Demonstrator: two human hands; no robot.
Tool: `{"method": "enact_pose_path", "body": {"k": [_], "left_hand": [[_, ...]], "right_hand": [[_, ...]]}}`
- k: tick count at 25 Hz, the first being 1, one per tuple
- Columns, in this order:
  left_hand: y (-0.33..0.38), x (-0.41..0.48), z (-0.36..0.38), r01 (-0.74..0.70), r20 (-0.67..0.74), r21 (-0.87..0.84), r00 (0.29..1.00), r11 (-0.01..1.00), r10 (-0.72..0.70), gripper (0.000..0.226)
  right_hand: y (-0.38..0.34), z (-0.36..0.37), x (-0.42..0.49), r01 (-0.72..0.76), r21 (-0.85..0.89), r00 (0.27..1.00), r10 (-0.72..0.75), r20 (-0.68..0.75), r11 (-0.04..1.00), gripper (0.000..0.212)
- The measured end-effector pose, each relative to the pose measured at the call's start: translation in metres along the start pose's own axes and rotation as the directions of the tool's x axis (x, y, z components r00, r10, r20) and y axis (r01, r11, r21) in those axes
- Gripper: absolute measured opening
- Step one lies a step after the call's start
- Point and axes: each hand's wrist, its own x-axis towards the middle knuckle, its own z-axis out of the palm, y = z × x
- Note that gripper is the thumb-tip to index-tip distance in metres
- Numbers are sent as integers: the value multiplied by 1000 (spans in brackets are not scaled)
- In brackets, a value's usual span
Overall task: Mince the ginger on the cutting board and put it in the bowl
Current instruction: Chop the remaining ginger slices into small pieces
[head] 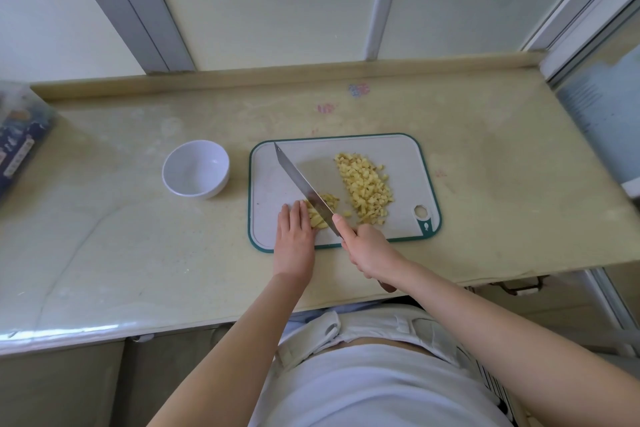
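On the white, green-rimmed cutting board (270, 184), the left hand (294, 236) is pressing flat, fingers (297, 218) straight, on pale yellow ginger strips (320, 217) while the right hand (367, 253) is gripping the long steel knife (298, 180) across them. Those fingers are lying beside the blade, so tucking them back is looking wise; the round white bowl (195, 170) is sitting left of it.

The left hand (294, 239) lay flat, palm down, fingers straight and together. The right hand (369, 251) curled round the knife (301, 180) handle, 1 fingertip stretched onto the blade, just right of the left fingers; both forearms reached forward.
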Motion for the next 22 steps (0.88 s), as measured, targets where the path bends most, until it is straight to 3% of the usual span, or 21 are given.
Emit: {"method": "enact_pose_path", "body": {"k": [10,15,22], "left_hand": [[1,0,1,5,12,53,1000,999,-5,55],[1,0,3,5,2,48,1000,999,-5,55],[0,1,3,-10,2,64,1000,998,10,54]], "right_hand": [[-10,1,7,-65,-53,998,67,23,996,61],[-11,6,9,-25,-107,1000,24,-12,994,66],[-2,1,13,-107,52,994,106,28,993,58]]}}
